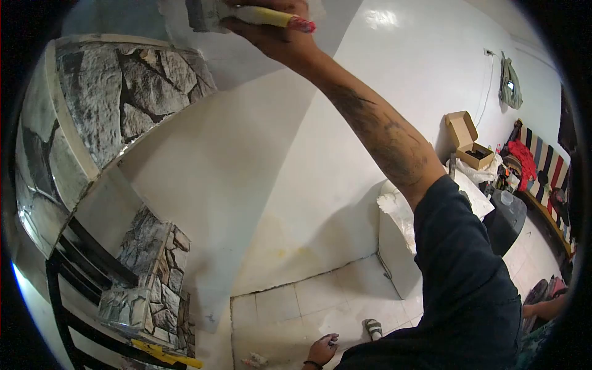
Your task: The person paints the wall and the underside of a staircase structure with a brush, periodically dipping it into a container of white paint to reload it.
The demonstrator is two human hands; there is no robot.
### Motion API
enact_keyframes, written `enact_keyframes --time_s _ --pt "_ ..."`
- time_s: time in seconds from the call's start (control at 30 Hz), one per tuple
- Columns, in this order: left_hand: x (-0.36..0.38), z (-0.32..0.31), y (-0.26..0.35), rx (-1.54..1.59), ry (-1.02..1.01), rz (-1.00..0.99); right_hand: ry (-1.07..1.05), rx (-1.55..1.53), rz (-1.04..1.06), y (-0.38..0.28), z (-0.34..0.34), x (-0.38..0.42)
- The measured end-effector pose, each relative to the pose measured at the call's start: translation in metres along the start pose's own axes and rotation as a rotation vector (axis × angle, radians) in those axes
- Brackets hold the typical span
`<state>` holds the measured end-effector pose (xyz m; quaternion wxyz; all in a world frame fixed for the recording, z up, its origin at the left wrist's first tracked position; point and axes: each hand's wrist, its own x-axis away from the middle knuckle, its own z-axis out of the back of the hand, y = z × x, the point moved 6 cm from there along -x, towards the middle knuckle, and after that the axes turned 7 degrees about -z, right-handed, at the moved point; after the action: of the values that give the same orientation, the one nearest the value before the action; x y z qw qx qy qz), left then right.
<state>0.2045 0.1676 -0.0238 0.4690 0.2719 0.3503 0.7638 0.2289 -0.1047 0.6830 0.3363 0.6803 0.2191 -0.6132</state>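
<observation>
Reaching up and across with the dark-sleeved right arm [394,129], forearm darkly marked, and clasping a paintbrush [265,16] in the right grip [280,41], fingers closed round the yellow handle, its red end pointing right and its broad head at the grey-painted part of the wall [246,58]; cannot tell whether touching it. Down at the bottom edge with the left grip [323,349], fingers partly curled and stained; cannot tell if around anything. Close by, wearing a sandal [372,328] over the tiled floor [320,297]. At lower right, partly cut off, another person's forearm [550,306]. To the left, faced with irregular stone, a curved ledge [92,92], with a black railing [55,296] below. Farther right, an open cardboard box [473,157], then a striped seat [546,163], and, hanging on the wall, a green bag [509,86]
</observation>
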Motion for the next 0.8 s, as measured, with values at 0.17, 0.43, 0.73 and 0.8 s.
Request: enact_keyframes --time_s 0.17,0.43,0.73,0.8 --pt "0.000 -0.002 0.003 -0.012 0.020 0.006 -0.049 0.161 0.003 0.010 -0.013 0.013" --pt "0.008 -0.002 0.000 -0.013 0.026 0.051 -0.087 0.189 0.000 0.012 -0.015 0.025" --pt "0.007 -0.003 -0.008 0.061 0.046 0.033 -0.108 0.241 0.038 0.005 -0.012 0.032" --pt "0.008 0.000 0.001 0.040 0.028 0.049 -0.107 0.251 0.066 0.003 -0.011 0.033"
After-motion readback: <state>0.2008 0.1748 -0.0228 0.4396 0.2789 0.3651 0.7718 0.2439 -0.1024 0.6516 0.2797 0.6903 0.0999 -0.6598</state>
